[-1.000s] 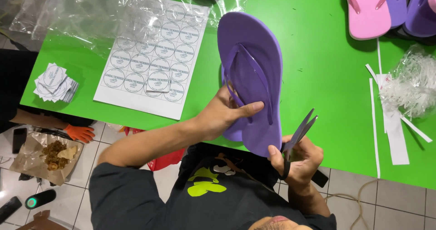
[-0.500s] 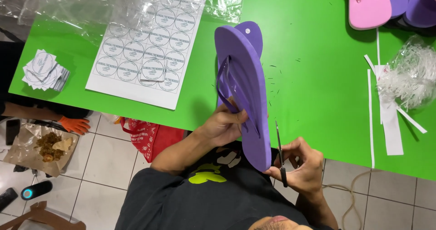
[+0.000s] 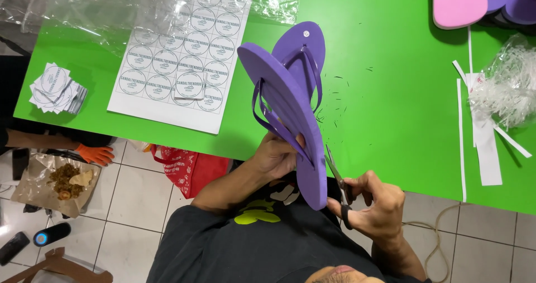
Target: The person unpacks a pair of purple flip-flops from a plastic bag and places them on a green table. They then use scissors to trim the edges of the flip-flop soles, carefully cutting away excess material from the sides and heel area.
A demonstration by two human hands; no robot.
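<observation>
The left hand (image 3: 276,157) is clamped on a pair of purple sandals (image 3: 290,110) held upright over the green counter (image 3: 391,93), while just beside it the right hand (image 3: 371,207) is closed around scissors (image 3: 338,179) against the sandals' edge.

Dark charcoal short-sleeved T-shirt (image 3: 223,249) with a lime-green and white chest print; bare forearms.

My left hand (image 3: 276,157) grips two purple flip-flops (image 3: 290,104) held sole to sole over the green table (image 3: 391,93); my right hand (image 3: 371,207) holds scissors (image 3: 338,177) beside their edge.
</observation>
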